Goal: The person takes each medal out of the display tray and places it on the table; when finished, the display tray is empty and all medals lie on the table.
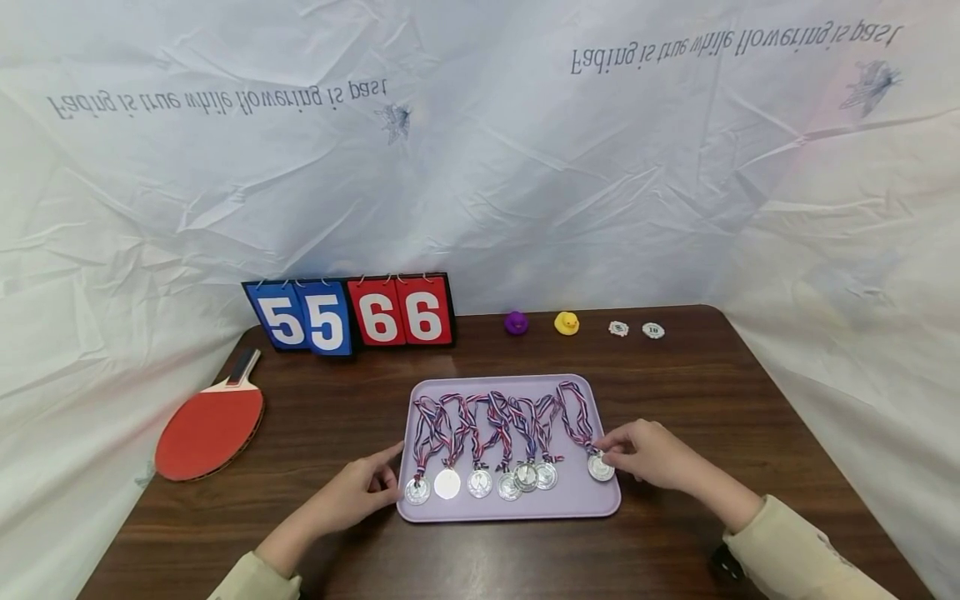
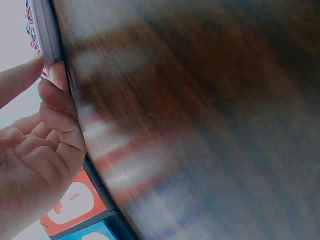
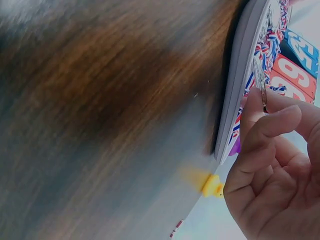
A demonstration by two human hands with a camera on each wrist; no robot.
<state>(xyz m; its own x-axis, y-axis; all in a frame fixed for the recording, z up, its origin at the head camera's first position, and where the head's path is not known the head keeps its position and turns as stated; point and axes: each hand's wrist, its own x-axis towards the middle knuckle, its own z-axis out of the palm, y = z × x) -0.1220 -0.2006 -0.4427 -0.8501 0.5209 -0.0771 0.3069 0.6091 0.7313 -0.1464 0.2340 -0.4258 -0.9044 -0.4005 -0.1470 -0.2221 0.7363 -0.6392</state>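
While the left hand [image 1: 352, 497] pinches the left rim of a lilac rectangular tray [image 1: 573, 503] between thumb and finger, the right hand [image 1: 651, 454] grips a round silver medal [image 1: 601, 467] with thumb and fingertip, near the tray's front right corner. Six more silver medals [image 1: 447, 484] lie along its near part, three bunched; red-white-blue ribbons [image 1: 498, 417] trail behind them. Dark brown wooden table [image 1: 337, 550] underneath. Left: red-faced paddle [image 1: 210, 431]. Farther back: blue-and-red flip scoreboard [image 1: 326, 321], 55/66; purple duck [image 1: 516, 323]; yellow duck [image 1: 567, 323]; two whitish round chips [image 1: 653, 331]. Behind: white printed sheet [image 1: 525, 192].
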